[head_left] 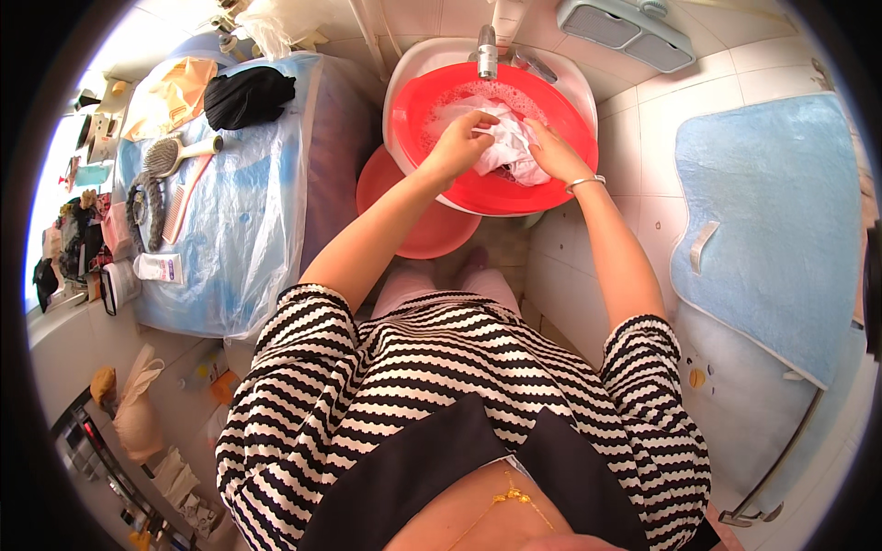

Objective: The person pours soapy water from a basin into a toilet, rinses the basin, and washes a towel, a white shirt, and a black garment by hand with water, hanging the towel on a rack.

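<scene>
A wet white cloth (507, 147) lies bunched in sudsy water inside a red basin (478, 195). My left hand (459, 145) is at the cloth's left side, its fingers curled in and closed on the fabric. On the other side my right hand (559, 158) grips the cloth's edge, thumb and fingers pressed to it; a bracelet circles that wrist. Part of the cloth is hidden under the hands and foam. The basin sits in a white sink (401, 73), below a metal tap (487, 57).
Below the sink's left side stands another red basin (432, 230). At left, a plastic-covered surface (248, 211) carries a hairbrush (170, 156), a pink comb (184, 204), a white tube (160, 267) and black cloth (248, 97). A blue towel (772, 211) hangs at right.
</scene>
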### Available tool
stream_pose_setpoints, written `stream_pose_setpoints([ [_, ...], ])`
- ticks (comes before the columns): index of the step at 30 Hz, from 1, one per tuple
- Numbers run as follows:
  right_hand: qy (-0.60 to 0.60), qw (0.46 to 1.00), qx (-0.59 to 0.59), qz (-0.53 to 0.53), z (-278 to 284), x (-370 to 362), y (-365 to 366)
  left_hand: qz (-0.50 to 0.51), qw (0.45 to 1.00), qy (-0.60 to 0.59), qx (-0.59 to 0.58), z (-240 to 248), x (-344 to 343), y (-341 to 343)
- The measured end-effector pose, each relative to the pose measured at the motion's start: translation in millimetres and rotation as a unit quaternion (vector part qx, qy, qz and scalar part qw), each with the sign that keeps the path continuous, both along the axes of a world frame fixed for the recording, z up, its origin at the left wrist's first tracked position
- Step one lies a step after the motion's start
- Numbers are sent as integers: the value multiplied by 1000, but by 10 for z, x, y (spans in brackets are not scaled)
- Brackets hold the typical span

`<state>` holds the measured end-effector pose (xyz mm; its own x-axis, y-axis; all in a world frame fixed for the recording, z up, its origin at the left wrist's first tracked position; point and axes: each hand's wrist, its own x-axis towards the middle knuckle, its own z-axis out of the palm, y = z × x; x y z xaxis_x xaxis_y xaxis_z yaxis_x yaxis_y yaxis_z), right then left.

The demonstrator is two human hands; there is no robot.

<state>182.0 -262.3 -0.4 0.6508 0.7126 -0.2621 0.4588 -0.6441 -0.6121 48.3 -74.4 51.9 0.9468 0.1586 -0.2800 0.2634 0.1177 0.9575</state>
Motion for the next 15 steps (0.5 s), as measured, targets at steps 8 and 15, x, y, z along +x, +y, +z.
stream_pose_setpoints([
  [8, -14, 965, -248, 87, -1015, 219, 592, 214, 949, 228, -31, -860, 449, 418],
  [15, 147, 979, 117, -81, -924, 306, 810, 290, 893, 189, -287, -1646, 893, 105],
])
